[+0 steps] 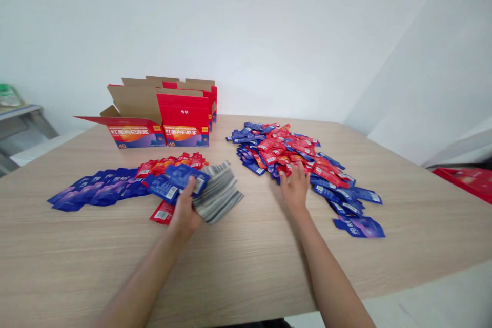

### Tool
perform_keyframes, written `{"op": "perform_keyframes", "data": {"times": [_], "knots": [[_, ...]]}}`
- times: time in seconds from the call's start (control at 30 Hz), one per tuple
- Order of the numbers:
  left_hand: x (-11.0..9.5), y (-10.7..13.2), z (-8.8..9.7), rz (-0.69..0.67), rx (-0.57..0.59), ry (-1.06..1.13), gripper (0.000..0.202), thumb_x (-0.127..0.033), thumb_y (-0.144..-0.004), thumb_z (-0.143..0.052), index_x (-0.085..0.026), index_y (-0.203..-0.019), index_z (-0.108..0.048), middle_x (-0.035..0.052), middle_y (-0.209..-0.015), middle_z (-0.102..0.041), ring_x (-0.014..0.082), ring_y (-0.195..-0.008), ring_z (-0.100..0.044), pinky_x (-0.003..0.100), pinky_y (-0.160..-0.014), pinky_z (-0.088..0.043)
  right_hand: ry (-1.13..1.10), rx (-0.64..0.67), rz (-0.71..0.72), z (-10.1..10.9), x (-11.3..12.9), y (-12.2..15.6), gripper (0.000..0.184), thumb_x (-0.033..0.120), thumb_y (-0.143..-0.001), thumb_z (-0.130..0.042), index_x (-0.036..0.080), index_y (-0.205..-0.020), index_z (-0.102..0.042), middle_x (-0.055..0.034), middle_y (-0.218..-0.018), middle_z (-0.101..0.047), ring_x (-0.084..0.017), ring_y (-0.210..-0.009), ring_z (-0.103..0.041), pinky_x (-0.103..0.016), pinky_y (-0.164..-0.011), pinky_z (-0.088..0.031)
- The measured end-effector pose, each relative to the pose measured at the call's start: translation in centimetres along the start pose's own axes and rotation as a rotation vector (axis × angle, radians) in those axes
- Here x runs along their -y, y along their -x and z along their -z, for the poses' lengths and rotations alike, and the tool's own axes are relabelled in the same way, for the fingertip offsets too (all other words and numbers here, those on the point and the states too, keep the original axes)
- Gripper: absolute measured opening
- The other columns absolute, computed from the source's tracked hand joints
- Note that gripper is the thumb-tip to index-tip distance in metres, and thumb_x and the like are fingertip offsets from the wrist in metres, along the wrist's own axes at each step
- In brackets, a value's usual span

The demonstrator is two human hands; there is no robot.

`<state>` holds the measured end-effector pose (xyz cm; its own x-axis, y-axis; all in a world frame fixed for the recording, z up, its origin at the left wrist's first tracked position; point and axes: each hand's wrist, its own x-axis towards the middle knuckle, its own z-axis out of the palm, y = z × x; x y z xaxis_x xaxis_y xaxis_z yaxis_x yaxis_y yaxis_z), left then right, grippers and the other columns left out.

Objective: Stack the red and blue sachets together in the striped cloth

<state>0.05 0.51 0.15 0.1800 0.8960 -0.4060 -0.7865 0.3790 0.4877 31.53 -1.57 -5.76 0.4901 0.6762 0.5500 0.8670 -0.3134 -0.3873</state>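
My left hand (185, 211) is closed on a few blue sachets (164, 186), thumb on top, held above the table left of centre. Beside it a fanned stack of grey-striped flat pieces (220, 193) lies to the right; I cannot tell whether the hand touches it. My right hand (295, 188) reaches to the near edge of a heap of red and blue sachets (273, 149), fingers apart, fingertips at the red ones. A red sachet (163, 213) shows partly under the left hand. Behind are overlapping red sachets (184, 161), and further left a row of blue sachets (103, 187).
Open red cardboard boxes stand at the back left, one with raised flaps (136, 136) and one next to it (186, 130). Loose blue sachets (359, 226) trail off the heap at right. A red object (467, 180) lies beyond the table's (246, 271) right edge.
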Motion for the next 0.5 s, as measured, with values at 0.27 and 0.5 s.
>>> {"op": "perform_keyframes", "data": {"times": [0.27, 0.5], "knots": [[-5.2, -0.8, 0.4, -0.273, 0.184, 0.122, 0.08, -0.081, -0.085, -0.037, -0.02, -0.128, -0.066, 0.0146, -0.109, -0.077, 0.035, -0.115, -0.068, 0.058, -0.098, -0.053, 0.313, 0.129, -0.324, -0.1, -4.4, -0.4, 0.071, 0.039, -0.096, -0.041, -0.011, -0.145, -0.035, -0.0418, -0.14, -0.046, -0.048, -0.137, -0.039, -0.073, -0.107, -0.021], [-0.8, -0.3, 0.3, 0.035, 0.129, 0.005, 0.062, -0.058, -0.097, -0.042, -0.009, -0.129, -0.064, 0.0198, -0.11, -0.076, 0.0346, -0.113, -0.069, 0.057, -0.104, -0.049, 0.356, 0.36, -0.112, -0.3, -0.2, 0.6, 0.034, 0.028, -0.094, -0.048, 0.008, -0.114, -0.068, -0.0237, -0.115, -0.068, -0.035, -0.11, -0.063, -0.052, -0.104, -0.035]]}}
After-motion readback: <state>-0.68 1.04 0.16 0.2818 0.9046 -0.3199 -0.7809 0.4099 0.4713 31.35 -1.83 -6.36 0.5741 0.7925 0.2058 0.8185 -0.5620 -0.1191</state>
